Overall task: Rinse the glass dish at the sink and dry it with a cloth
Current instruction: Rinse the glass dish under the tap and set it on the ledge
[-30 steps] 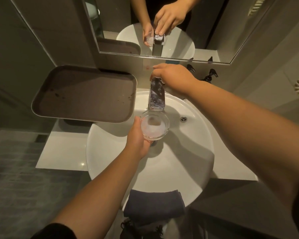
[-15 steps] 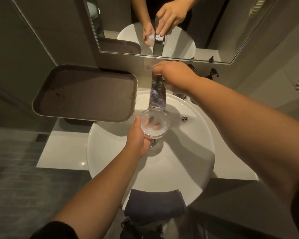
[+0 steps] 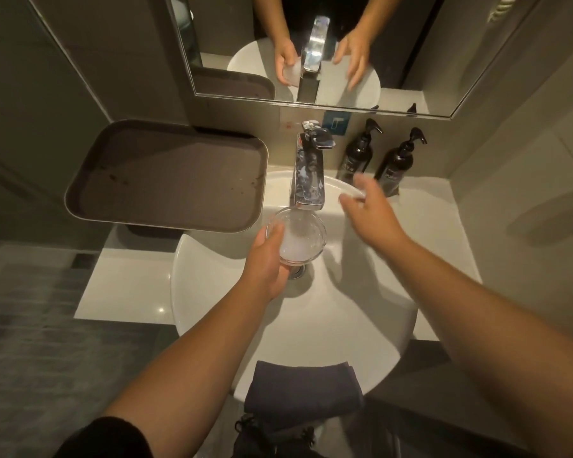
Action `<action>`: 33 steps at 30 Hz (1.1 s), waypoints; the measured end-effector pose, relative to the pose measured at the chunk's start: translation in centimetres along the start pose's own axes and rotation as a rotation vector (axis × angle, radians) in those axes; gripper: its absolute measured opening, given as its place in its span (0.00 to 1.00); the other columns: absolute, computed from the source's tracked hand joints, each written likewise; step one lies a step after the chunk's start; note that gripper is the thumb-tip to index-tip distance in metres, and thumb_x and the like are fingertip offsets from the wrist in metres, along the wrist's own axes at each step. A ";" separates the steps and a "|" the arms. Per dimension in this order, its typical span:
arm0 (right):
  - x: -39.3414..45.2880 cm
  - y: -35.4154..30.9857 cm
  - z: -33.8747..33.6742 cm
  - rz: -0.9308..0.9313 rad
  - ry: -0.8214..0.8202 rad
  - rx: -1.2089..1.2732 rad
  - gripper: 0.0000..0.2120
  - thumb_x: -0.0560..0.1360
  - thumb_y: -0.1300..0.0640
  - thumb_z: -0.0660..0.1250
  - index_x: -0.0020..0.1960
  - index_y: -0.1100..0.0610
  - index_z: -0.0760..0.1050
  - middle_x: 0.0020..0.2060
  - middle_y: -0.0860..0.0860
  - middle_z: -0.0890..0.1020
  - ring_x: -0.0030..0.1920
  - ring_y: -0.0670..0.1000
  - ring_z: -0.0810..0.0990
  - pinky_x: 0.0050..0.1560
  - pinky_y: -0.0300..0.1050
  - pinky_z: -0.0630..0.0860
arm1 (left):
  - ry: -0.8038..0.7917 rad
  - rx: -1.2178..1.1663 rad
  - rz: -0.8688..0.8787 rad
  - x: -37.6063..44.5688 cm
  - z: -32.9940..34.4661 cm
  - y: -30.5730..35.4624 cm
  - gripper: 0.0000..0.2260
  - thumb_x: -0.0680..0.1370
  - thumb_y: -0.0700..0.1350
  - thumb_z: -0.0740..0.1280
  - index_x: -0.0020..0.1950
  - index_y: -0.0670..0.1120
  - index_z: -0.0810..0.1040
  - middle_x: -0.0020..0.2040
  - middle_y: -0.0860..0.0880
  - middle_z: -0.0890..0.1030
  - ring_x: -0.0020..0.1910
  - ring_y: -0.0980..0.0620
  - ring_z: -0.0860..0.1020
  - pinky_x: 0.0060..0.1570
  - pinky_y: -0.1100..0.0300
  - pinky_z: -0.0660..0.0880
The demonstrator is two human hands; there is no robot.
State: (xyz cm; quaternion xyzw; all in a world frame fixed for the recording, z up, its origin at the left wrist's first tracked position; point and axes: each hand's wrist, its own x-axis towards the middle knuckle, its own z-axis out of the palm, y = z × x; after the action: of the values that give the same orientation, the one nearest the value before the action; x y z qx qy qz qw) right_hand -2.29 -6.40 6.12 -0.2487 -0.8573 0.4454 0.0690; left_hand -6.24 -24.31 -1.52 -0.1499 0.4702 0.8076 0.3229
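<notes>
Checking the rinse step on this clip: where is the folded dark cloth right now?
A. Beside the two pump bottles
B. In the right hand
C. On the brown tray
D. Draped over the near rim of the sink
D: the folded dark cloth hangs over the near rim of the sink, untouched, while the left hand holds the glass dish under the faucet.

White sink (image 3: 344, 325), brown tray (image 3: 166, 180), dark cloth (image 3: 303, 388)

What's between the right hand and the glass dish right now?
In the head view, only bare white sink lies between the right hand and the dish.
</notes>
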 end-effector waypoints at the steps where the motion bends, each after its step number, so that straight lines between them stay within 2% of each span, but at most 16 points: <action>1: -1.3 1.1 1.1 0.148 -0.108 0.134 0.22 0.80 0.50 0.62 0.71 0.55 0.65 0.68 0.54 0.71 0.59 0.52 0.74 0.55 0.49 0.73 | -0.008 0.006 0.010 0.1 0.0 -0.1 0.13 0.81 0.46 0.63 0.65 0.48 0.73 0.60 0.44 0.80 0.55 0.45 0.81 0.46 0.51 0.80; 3: -3.3 2.2 3.1 0.362 -0.292 0.389 0.14 0.80 0.47 0.60 0.60 0.53 0.73 0.60 0.55 0.78 0.51 0.53 0.80 0.48 0.51 0.79 | -0.016 0.022 0.036 0.1 0.1 -0.2 0.12 0.80 0.40 0.62 0.63 0.48 0.74 0.59 0.42 0.81 0.53 0.44 0.81 0.44 0.51 0.80; 6: -4.2 2.3 4.7 0.405 -0.340 0.482 0.10 0.80 0.51 0.61 0.50 0.57 0.75 0.46 0.55 0.81 0.40 0.51 0.81 0.37 0.47 0.79 | -0.042 0.131 0.087 -0.1 0.2 -0.1 0.15 0.80 0.37 0.61 0.65 0.47 0.74 0.59 0.42 0.81 0.54 0.43 0.81 0.47 0.49 0.80; 8: -3.8 2.0 5.0 0.358 -0.275 0.421 0.07 0.79 0.55 0.61 0.46 0.58 0.71 0.44 0.58 0.79 0.40 0.54 0.80 0.35 0.48 0.80 | -0.041 0.418 0.166 -0.6 -0.1 0.1 0.13 0.80 0.41 0.61 0.64 0.48 0.74 0.58 0.43 0.81 0.51 0.45 0.81 0.42 0.51 0.80; 10: -3.4 1.7 4.9 0.311 -0.207 0.345 0.07 0.79 0.57 0.59 0.44 0.58 0.68 0.43 0.59 0.76 0.41 0.58 0.80 0.37 0.54 0.82 | 0.014 0.834 0.305 -0.8 -0.4 0.0 0.13 0.79 0.43 0.60 0.64 0.47 0.73 0.58 0.43 0.80 0.52 0.46 0.80 0.48 0.50 0.79; 12: -3.3 1.3 4.9 0.266 -0.173 0.294 0.08 0.79 0.57 0.57 0.42 0.57 0.67 0.39 0.56 0.75 0.37 0.56 0.79 0.37 0.57 0.83 | 0.085 1.044 0.411 -1.2 -0.6 -0.4 0.17 0.76 0.42 0.61 0.65 0.44 0.70 0.59 0.44 0.78 0.54 0.45 0.77 0.54 0.48 0.76; 14: -3.3 1.2 5.3 0.249 -0.148 0.285 0.08 0.79 0.57 0.57 0.42 0.57 0.67 0.38 0.55 0.75 0.36 0.56 0.80 0.37 0.60 0.82 | 0.090 0.918 0.337 -1.9 -0.2 -0.9 0.19 0.72 0.40 0.62 0.64 0.42 0.72 0.56 0.40 0.80 0.52 0.41 0.79 0.49 0.47 0.77; 16: -3.3 1.0 5.9 0.256 -0.136 0.271 0.07 0.79 0.56 0.57 0.44 0.58 0.68 0.39 0.57 0.75 0.39 0.62 0.81 0.41 0.65 0.81 | 0.122 0.631 0.063 -2.4 0.6 -1.1 0.15 0.73 0.40 0.60 0.59 0.44 0.76 0.49 0.39 0.84 0.42 0.44 0.82 0.36 0.54 0.78; 18: -3.2 1.0 6.4 0.243 -0.117 0.261 0.08 0.78 0.56 0.56 0.44 0.59 0.68 0.38 0.57 0.74 0.40 0.63 0.80 0.44 0.68 0.79 | 0.137 0.507 -0.133 -2.3 0.9 -1.2 0.13 0.75 0.42 0.58 0.54 0.45 0.79 0.43 0.42 0.85 0.31 0.50 0.77 0.30 0.60 0.73; 20: -3.2 0.9 6.7 0.230 -0.083 0.268 0.08 0.79 0.55 0.55 0.46 0.59 0.68 0.40 0.56 0.75 0.42 0.64 0.80 0.45 0.67 0.79 | 0.114 0.613 -0.087 -1.8 0.7 -0.8 0.12 0.75 0.41 0.58 0.53 0.44 0.79 0.37 0.44 0.82 0.27 0.53 0.74 0.29 0.61 0.70; 22: -3.3 1.0 6.5 0.196 -0.062 0.222 0.09 0.80 0.55 0.54 0.50 0.59 0.69 0.41 0.56 0.76 0.41 0.62 0.81 0.41 0.63 0.80 | 0.104 0.816 0.040 -1.1 0.1 0.4 0.09 0.76 0.41 0.61 0.50 0.42 0.79 0.34 0.47 0.80 0.26 0.53 0.76 0.29 0.61 0.71; 25: -3.5 1.5 6.1 0.170 -0.144 0.095 0.09 0.81 0.55 0.55 0.51 0.59 0.70 0.41 0.57 0.78 0.32 0.55 0.80 0.30 0.51 0.80 | 0.103 1.346 0.285 0.4 -1.1 2.8 0.07 0.77 0.45 0.61 0.41 0.44 0.74 0.37 0.45 0.79 0.38 0.43 0.78 0.36 0.54 0.71; 27: -3.2 1.9 5.7 0.190 -0.262 0.078 0.08 0.80 0.57 0.56 0.51 0.59 0.71 0.38 0.56 0.79 0.30 0.54 0.79 0.28 0.47 0.78 | 0.018 1.621 0.400 0.8 -1.2 3.5 0.09 0.80 0.47 0.59 0.45 0.44 0.74 0.43 0.42 0.80 0.44 0.39 0.77 0.41 0.51 0.71; 28: -3.0 2.0 5.3 0.207 -0.308 0.095 0.07 0.80 0.59 0.56 0.49 0.59 0.72 0.36 0.56 0.78 0.29 0.53 0.78 0.27 0.46 0.77 | -0.028 1.670 0.417 1.0 -1.2 3.5 0.10 0.80 0.47 0.58 0.48 0.43 0.75 0.46 0.41 0.80 0.46 0.39 0.77 0.42 0.51 0.71; 30: -2.4 2.1 4.5 0.230 -0.320 0.154 0.07 0.78 0.59 0.58 0.45 0.57 0.74 0.33 0.54 0.78 0.29 0.52 0.77 0.27 0.44 0.77 | -0.041 1.647 0.409 1.0 -0.7 3.4 0.11 0.81 0.47 0.57 0.47 0.43 0.74 0.45 0.40 0.80 0.46 0.39 0.77 0.42 0.51 0.71; 33: -2.5 1.3 5.1 0.272 -0.157 0.396 0.06 0.76 0.58 0.61 0.46 0.54 0.77 0.39 0.55 0.81 0.35 0.54 0.81 0.31 0.48 0.80 | 0.148 1.337 0.337 0.8 0.9 2.0 0.13 0.81 0.44 0.55 0.44 0.39 0.74 0.41 0.40 0.79 0.41 0.40 0.77 0.40 0.51 0.72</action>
State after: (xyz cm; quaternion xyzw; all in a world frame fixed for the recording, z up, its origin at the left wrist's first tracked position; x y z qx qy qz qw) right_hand -1.36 -10.72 2.26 -0.3079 -0.7148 0.6278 -0.0110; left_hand -8.12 -23.92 -0.19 0.1018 0.9045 0.3713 0.1834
